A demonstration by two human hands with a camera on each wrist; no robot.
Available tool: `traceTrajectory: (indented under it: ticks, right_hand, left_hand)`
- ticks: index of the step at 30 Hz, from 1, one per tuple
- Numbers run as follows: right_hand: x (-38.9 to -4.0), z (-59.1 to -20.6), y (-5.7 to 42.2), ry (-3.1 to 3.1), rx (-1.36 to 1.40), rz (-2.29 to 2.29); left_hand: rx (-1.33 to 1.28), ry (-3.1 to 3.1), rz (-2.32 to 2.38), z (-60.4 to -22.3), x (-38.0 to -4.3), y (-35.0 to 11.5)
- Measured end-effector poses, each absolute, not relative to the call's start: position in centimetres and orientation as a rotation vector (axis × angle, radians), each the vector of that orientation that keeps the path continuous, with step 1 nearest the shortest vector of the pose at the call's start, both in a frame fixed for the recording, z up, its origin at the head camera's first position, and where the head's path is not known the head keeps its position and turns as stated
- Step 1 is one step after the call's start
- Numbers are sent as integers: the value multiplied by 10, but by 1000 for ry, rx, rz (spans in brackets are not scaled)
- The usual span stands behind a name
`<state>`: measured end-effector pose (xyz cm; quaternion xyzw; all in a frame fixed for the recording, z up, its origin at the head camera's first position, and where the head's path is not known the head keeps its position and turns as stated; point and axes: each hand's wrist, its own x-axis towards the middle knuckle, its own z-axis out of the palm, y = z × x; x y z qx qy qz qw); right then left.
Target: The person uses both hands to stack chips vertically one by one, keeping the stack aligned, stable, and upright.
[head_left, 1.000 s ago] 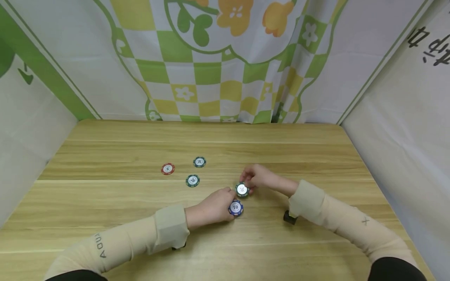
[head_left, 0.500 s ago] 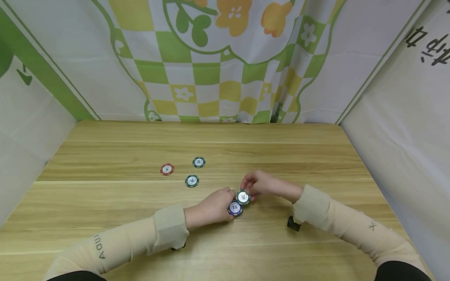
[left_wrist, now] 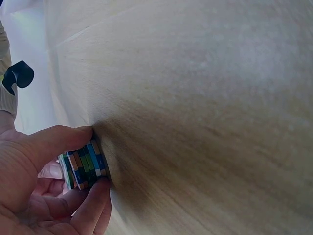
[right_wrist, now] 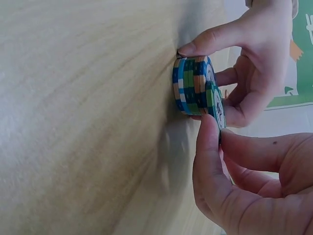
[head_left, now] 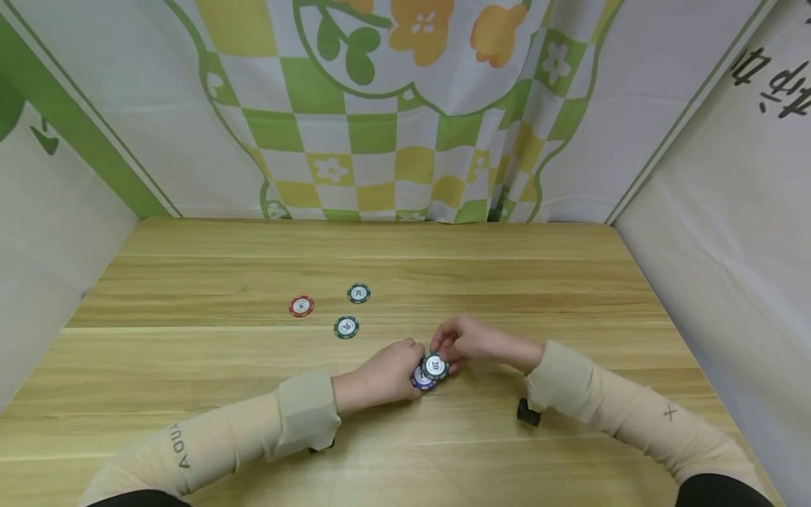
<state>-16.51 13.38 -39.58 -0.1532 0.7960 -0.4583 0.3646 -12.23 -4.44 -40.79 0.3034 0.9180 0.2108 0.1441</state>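
My left hand (head_left: 384, 373) grips a short stack of poker chips (right_wrist: 188, 85) standing on the wooden table, thumb on one side and fingers on the other. The stack's top chip is blue and white, partly covered in the head view. Between thumb and fingers, my right hand (head_left: 476, 341) pinches a green poker chip (head_left: 435, 366) marked 20. That chip overlaps the top of the stack, offset toward the right hand. In the right wrist view its edge lies against the stack's upper face. The left wrist view shows the stack's banded sides between thumb (left_wrist: 73, 137) and fingers.
Left of the hands, two green chips (head_left: 346, 327) (head_left: 358, 293) and a red chip (head_left: 301, 305) marked 5 lie flat on the table (head_left: 209, 282). A patterned curtain (head_left: 380, 134) hangs along the back edge. White cloth walls stand on both sides.
My right hand has brought the green chip toward me, from behind the blue chip to partly over it. The left hand has stayed on the stack.
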Motion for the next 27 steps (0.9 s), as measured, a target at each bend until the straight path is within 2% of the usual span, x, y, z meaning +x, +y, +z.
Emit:
traceTrajectory:
  ticks: [27]
  right_hand:
    - [-150, -400, 124, 1997, -268, -1283]
  left_hand:
    - [884, 2632, 622, -406, -122, -45]
